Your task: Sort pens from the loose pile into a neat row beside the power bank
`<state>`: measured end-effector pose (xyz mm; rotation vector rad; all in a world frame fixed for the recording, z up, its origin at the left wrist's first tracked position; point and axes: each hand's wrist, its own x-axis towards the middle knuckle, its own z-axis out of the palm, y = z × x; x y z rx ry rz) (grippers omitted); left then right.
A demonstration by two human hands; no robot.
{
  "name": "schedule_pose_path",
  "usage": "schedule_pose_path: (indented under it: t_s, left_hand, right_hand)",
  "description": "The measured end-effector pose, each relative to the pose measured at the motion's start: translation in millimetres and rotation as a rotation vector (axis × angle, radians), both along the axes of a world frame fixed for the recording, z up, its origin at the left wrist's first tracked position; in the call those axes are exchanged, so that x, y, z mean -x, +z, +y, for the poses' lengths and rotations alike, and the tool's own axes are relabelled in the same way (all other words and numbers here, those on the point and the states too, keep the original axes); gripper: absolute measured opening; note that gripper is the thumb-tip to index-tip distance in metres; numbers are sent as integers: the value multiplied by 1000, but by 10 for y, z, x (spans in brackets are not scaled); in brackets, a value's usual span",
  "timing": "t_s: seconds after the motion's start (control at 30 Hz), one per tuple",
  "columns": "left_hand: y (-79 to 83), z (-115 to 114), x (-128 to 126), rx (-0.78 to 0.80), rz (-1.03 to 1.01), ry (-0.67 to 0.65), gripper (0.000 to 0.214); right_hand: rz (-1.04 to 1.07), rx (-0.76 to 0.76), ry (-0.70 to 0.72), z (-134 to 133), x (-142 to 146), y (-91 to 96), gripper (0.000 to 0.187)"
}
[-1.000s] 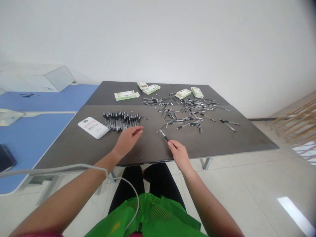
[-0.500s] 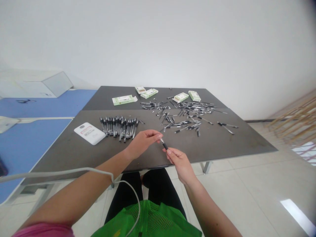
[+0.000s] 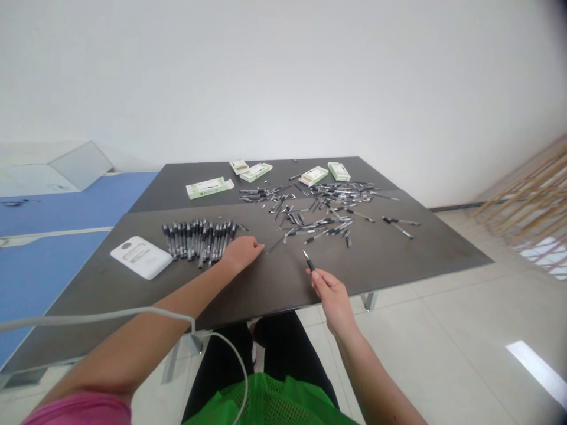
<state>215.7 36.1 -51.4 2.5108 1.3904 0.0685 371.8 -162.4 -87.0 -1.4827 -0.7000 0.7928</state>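
My right hand [image 3: 330, 290] is closed round a short black pen part [image 3: 309, 262] whose pointed tip sticks up and away, above the near edge of the dark table [image 3: 390, 254]. My left hand [image 3: 241, 252] lies on the table with fingers curled, just right of a row of assembled black pens [image 3: 199, 235]; a thin pen refill [image 3: 275, 243] lies by its fingertips, and I cannot see whether it holds anything. A scattered pile of loose pen parts [image 3: 323, 206] covers the far middle of the table.
A white flat device [image 3: 140, 257] lies left of the pen row. Several green-and-white boxes [image 3: 209, 188] sit along the table's far edge. Blue tables [image 3: 53, 236] stand to the left. A grey cable [image 3: 110, 316] crosses my left arm. Tiled floor lies on the right.
My hands were together at the pen part half a second ago. My left hand has since moved left and down onto the table beside the pen row; the right still holds the part.
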Motion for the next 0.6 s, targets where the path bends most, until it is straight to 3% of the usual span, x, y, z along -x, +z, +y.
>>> schedule_pose_path:
  t_s: [0.17,0.3,0.47,0.6]
  left_hand:
    - [24,47,-53,-102,109,23,50]
    - [118,70,-209,-221,63,-22,44]
    - [63,34,-465,-131,152,-147,41]
    - [10,-14,-495,-138,231,-131,39]
  right_hand:
    - [-44,6,-35,-87,-119,-7,42]
    - [-50,7,-80,-134,-225,-7,41]
    - [-16,16,-99,-194,-318,-41,39]
    - [16,20,-100,-266,-376,-63,38]
